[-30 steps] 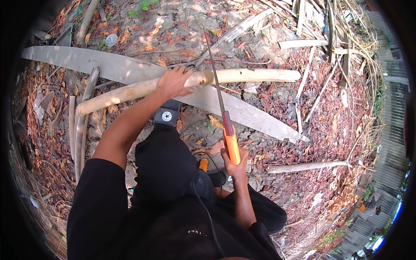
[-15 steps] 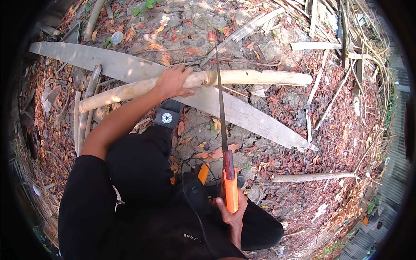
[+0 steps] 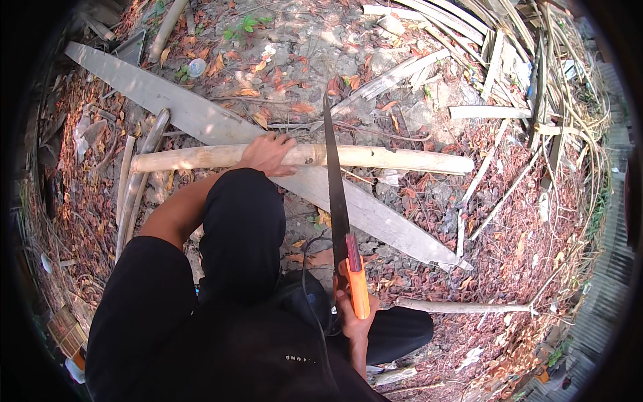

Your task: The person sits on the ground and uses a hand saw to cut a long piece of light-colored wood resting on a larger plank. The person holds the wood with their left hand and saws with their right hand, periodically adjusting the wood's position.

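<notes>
Under left hand [image 3: 268,155]: smooth, rounded pole [image 3: 310,155]

Supporting surface: uneven, cracked grey-brown soil ground [image 3: 305,63]. Reddish-brown dry leaf litter [image 3: 522,261] covers it densely at right and more thinly at upper centre. A long, flat, grey, weathered wooden plank with tapering ends [image 3: 184,110] lies diagonally across the ground, from upper left to lower right; a pale, rounded, smooth wooden pole [image 3: 402,159] crosses over it. Also on the ground: a heap of pale, narrow split-wood strips [image 3: 462,30] at upper right; a thin, pale, bare branch [image 3: 462,307] at lower right; a small, round, translucent container [image 3: 197,68] at upper left, its exact type indeterminable.
</notes>
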Demonstrator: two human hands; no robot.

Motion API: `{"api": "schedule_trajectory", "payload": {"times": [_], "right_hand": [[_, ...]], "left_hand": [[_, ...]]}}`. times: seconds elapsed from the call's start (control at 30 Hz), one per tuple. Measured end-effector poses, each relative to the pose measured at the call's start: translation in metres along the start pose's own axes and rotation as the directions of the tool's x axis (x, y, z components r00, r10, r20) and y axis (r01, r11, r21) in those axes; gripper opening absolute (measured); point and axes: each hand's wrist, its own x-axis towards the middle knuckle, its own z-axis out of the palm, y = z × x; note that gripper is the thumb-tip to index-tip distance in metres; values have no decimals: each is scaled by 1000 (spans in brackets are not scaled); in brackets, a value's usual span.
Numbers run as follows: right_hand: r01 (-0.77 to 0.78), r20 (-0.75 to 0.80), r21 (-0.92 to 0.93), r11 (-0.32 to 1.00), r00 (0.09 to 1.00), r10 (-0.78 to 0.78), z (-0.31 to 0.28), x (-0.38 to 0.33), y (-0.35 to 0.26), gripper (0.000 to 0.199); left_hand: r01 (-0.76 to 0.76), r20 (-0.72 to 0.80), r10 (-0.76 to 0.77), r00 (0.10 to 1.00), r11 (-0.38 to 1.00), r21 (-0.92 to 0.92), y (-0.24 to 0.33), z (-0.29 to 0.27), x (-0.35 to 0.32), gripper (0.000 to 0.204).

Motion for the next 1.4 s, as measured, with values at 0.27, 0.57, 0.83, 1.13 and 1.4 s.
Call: {"api": "schedule_trajectory", "payload": {"times": [0.27,0.57,0.83,1.13,1.4], "right_hand": [[94,-85,19,995,992,-92,13,-39,38,16],[183,11,-319,930,982,-189,31,-9,33,13],[116,-15,-282,953,992,-125,43,-3,37,15],[109,-63,-159,981,991,-120,30,-38,46,9],[-1,-49,-93,996,999,-3,33,-35,12,13]], "left_hand": [[-20,-20,19,1000,1000,-13,2,10,-7,68],[-19,-35,18,999,999,-36,-3,6,-6,69],[4,23,-2,1000,997,-81,3,3,-4,71],[-11,-47,9,999,1000,-27,2,13,-4,69],[2,-62,-4,998,999,-41,1,17,-8,67]]}}
